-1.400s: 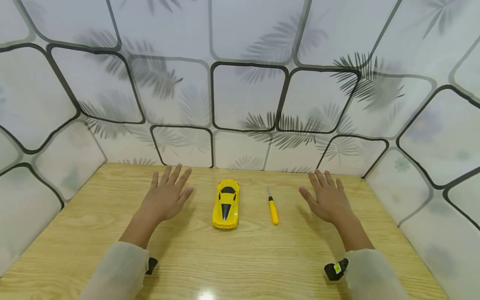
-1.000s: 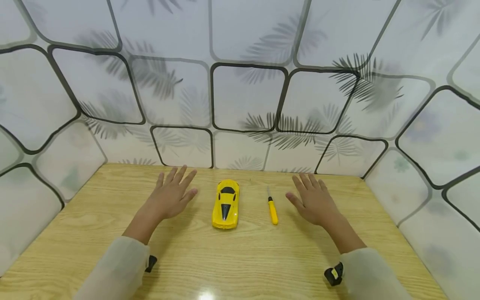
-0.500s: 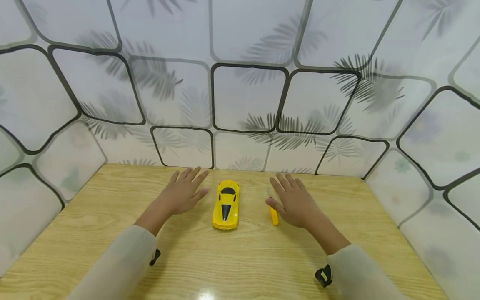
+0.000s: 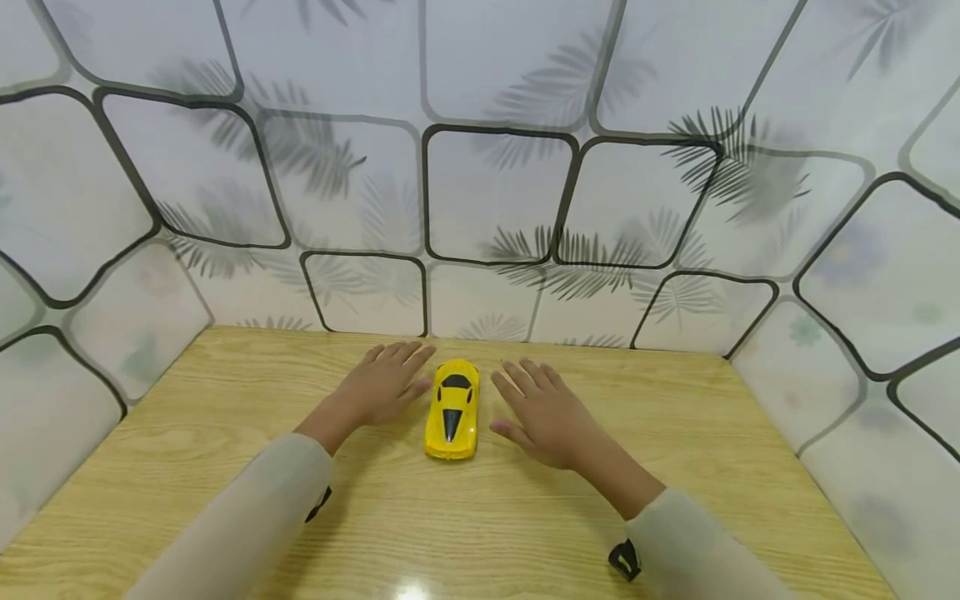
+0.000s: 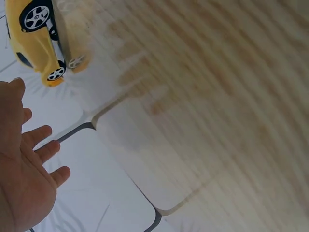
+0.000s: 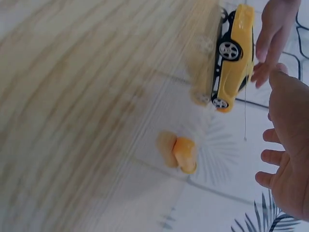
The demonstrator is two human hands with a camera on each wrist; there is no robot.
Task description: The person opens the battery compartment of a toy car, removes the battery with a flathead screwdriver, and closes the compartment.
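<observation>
A yellow toy car [image 4: 452,412] with black windows stands on the wooden table [image 4: 450,533] between my two hands. My left hand [image 4: 381,385] hovers just left of the car, fingers extended and thumb close to its side; touching or not, I cannot tell. To the right of the car is my right hand [image 4: 551,421], fingers spread and holding nothing. Below that hand lies the screwdriver; the head view hides it, while the right wrist view shows its yellow handle [image 6: 185,154] end-on. In the left wrist view, the car's wheels [image 5: 36,17] rest on the tabletop.
A pale wall covering [image 4: 495,192] with dark outlines and leaf prints rises behind the table and along both sides. A small black wrist camera [image 4: 625,560] sits at my right cuff, another [image 4: 319,504] at the left. Light glares near the table's front.
Both hands have moved inward toward the car, the right one farther. My right hand has passed over the screwdriver, covering it in the head view. The car has stayed in place.
</observation>
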